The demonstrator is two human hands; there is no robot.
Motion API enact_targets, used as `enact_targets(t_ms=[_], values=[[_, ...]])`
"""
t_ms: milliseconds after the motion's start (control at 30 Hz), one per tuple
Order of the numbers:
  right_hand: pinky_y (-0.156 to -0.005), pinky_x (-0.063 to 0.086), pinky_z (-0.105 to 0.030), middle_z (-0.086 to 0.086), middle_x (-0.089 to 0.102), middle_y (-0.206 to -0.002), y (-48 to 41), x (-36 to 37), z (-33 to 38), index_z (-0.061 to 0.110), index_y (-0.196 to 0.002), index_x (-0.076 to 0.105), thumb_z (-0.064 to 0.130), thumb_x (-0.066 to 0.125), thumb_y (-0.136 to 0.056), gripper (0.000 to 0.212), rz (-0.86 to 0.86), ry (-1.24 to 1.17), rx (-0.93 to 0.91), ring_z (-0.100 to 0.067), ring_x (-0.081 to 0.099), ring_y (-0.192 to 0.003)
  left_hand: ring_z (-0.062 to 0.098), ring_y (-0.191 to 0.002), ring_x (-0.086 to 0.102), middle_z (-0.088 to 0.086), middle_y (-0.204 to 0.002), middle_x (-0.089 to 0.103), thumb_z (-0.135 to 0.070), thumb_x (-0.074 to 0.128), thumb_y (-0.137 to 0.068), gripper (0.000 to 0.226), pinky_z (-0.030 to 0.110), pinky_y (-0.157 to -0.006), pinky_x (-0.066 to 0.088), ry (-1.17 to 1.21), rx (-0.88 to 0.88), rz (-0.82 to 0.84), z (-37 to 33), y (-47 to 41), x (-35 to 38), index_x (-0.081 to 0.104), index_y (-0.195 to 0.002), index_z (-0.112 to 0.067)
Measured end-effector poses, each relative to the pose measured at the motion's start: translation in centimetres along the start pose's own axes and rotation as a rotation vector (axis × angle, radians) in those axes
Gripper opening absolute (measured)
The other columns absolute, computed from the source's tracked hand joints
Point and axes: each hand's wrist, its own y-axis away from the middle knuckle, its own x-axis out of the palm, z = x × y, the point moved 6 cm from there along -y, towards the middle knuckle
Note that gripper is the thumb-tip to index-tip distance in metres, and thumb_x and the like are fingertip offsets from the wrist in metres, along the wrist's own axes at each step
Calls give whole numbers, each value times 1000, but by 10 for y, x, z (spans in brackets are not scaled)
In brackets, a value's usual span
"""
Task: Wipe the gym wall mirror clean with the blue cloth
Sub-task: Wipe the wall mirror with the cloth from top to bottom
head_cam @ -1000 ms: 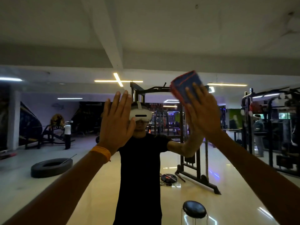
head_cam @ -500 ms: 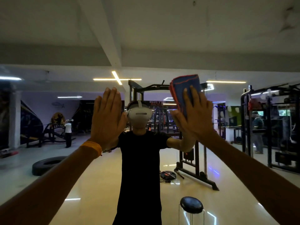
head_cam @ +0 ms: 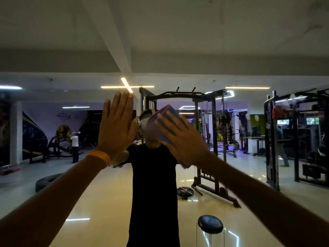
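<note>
The wall mirror (head_cam: 231,41) fills the whole head view and reflects the gym and a person in a black shirt. My right hand (head_cam: 179,139) lies flat, fingers straight, pressing the folded blue cloth (head_cam: 165,118) with its orange edge against the glass at centre, over the reflected head. My left hand (head_cam: 116,129), with an orange band at the wrist, rests flat on the glass just left of it, fingers straight and pointing up. The cloth is blurred and mostly hidden under my right hand.
Reflected behind: a black cable rack (head_cam: 210,139) at centre right, a second rack (head_cam: 292,139) at far right, a tyre (head_cam: 47,180) on the floor at left, a round black stool (head_cam: 210,224) low at centre right, and a weight plate (head_cam: 185,191).
My right hand has swept the cloth down and to the left across the glass, tilting it. My left hand stayed flat on the glass and now sits higher in the frame.
</note>
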Motion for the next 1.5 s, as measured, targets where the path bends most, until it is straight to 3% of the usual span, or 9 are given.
enact_targets(t_ms=[67, 233, 433, 633, 833, 967, 1067, 1267, 1500], values=[[-128, 5, -49, -11, 17, -171, 2, -8, -58, 19, -163, 15, 38, 30, -110, 58, -25, 12, 43, -33, 11, -158, 31, -161, 2, 14, -173, 7, -47, 24, -107, 71, 58, -129, 5, 2, -3, -5, 1, 1, 0, 14, -165, -6], [-126, 18, -58, -16, 22, -169, 6, -29, -140, 14, -162, 27, 38, 28, -112, 56, -238, -120, 838, -35, 16, -157, 32, -161, 2, 14, -173, 6, -45, 25, -106, 71, 60, -128, 7, -11, -14, 7, -1, 1, 0, 14, -165, -6], [-129, 1, -50, -10, 11, -171, 8, -4, -35, 22, -162, 9, 39, 27, -108, 60, 3, 34, -40, -31, 2, -158, 30, -161, 1, 14, -174, 6, -46, 24, -106, 72, 57, -129, 5, -8, 2, 5, 0, 0, -1, 13, -165, -7], [-123, 21, -63, -19, 22, -169, 45, -34, -184, 14, -163, 21, 49, 16, -111, 62, -237, -97, 827, -39, 16, -157, 35, -160, 6, 18, -172, 11, -45, 29, -102, 74, 56, -129, 2, -23, 11, -10, -8, -13, -15, 19, -164, -5], [-129, -1, -47, -4, 5, -170, 22, -5, -69, 22, -162, 1, 34, 39, -106, 69, -95, 82, 62, -23, -11, -158, 34, -161, 2, 15, -173, 7, -46, 25, -103, 73, 57, -129, 4, 24, 6, 38, -34, -46, 0, 16, -164, -7], [-116, 32, -68, -23, 33, -163, 47, -29, -191, 14, -161, 22, 40, 24, -114, 54, -273, 19, 541, -42, 23, -153, 35, -160, 3, 16, -173, 7, -45, 22, -104, 72, 61, -128, 9, 0, -8, 14, -35, -43, 4, 15, -164, -6], [-119, 29, -66, -23, 30, -165, 34, -39, -187, 9, -159, 32, 43, 18, -113, 59, -358, -75, 881, -45, 25, -153, 35, -160, 3, 17, -173, 8, -44, 23, -104, 72, 62, -127, 10, 0, 1, -7, -38, -43, 3, 16, -164, -5], [-129, 6, -50, -16, 29, -167, -3, -12, -96, 18, -162, 14, 32, 40, -108, 61, -128, 4, 91, -31, 12, -156, 33, -161, 2, 16, -173, 8, -46, 21, -105, 72, 62, -127, 9, 16, 14, -23, -34, -42, 3, 18, -164, -5], [-124, 19, -62, -17, 21, -169, -16, -46, -209, 13, -162, 23, 45, 15, -108, 63, -254, -74, 812, -39, 15, -157, 36, -160, 7, 18, -172, 13, -43, 25, -105, 70, 64, -126, 14, -23, 12, -39, -37, -43, 3, 21, -163, -3]])
